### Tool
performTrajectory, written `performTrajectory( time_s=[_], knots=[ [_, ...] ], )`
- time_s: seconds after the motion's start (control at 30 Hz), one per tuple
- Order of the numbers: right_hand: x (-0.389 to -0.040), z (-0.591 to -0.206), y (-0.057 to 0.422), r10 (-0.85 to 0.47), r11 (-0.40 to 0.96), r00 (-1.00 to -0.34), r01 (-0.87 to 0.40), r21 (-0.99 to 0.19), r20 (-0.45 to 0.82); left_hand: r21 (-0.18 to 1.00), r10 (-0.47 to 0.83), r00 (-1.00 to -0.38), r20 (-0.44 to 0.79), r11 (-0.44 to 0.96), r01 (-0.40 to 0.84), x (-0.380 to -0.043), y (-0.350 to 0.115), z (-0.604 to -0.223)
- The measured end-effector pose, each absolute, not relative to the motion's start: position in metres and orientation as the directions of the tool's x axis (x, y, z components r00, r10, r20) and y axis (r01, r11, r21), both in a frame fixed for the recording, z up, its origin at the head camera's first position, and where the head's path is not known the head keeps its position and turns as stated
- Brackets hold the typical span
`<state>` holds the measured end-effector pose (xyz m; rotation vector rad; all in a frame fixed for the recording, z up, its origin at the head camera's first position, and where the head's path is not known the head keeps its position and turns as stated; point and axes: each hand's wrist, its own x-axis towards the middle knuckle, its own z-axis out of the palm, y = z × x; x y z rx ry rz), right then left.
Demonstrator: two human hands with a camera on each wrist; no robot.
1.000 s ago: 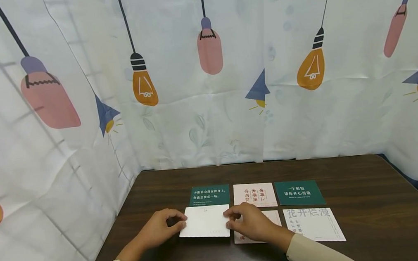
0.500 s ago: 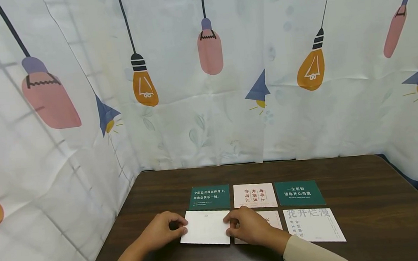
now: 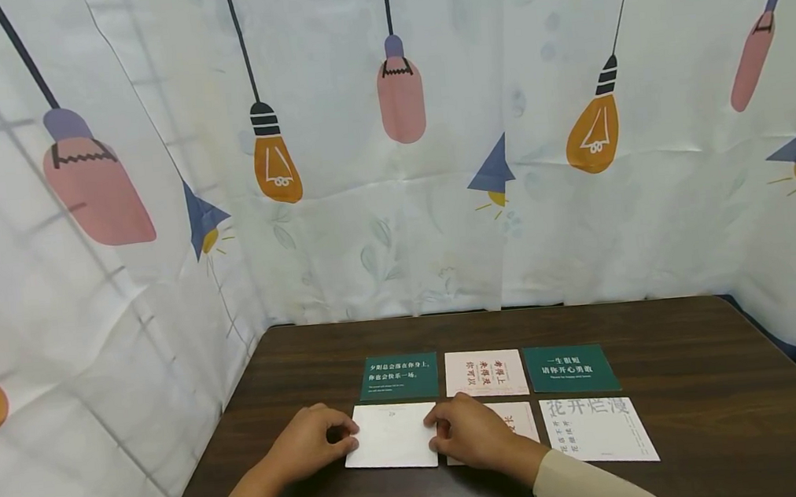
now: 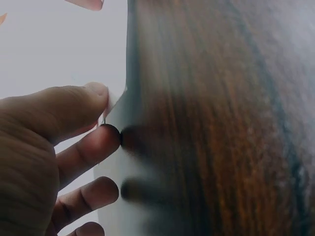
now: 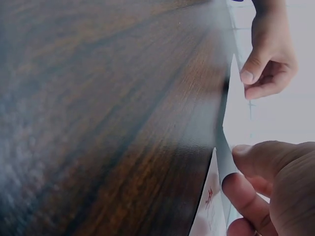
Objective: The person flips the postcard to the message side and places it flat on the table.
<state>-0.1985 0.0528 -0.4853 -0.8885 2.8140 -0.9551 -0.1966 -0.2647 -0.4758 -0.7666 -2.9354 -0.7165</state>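
A white postcard [image 3: 395,438] is pinched at its left edge by my left hand [image 3: 310,445] and at its right edge by my right hand [image 3: 476,431]. In the left wrist view the left thumb [image 4: 78,105] lies on the card [image 4: 59,44], with the index finger under its edge. From the right wrist view, the card [image 5: 235,105] sits just above the table, its near edge slightly bent. Behind it lies a green postcard [image 3: 400,377] with white lettering. My right hand partly covers a white postcard with red lettering [image 3: 515,416].
Further right lie a white postcard with grey lettering [image 3: 599,430], a second green one [image 3: 570,369] and a white one with red characters [image 3: 485,373]. All rest on a dark wooden table [image 3: 723,386]. A white lamp-print curtain [image 3: 404,240] encloses the table.
Both hands have brought the white postcard down and slightly nearer, uncovering the green postcard behind it. Over the last half second the movement is very small. The other postcards stay put.
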Motion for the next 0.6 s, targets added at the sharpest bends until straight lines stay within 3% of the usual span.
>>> performTrajectory(
  time_s=[0.4,0.6],
  knots=[
    [-0.1957,-0.4852,0.049,-0.533,0.694,-0.824,-0.555,-0.459,0.191,0.258,0.499,-0.846,0.189,0.806,0.533,-0.1961,-0.2596,-0.475],
    [-0.1962,-0.4863,0.0467,-0.543,0.708,-0.815,-0.573,-0.413,0.201,0.263,0.505,-0.84,0.198,0.798,0.542,-0.1962,-0.2591,-0.4753]
  ],
)
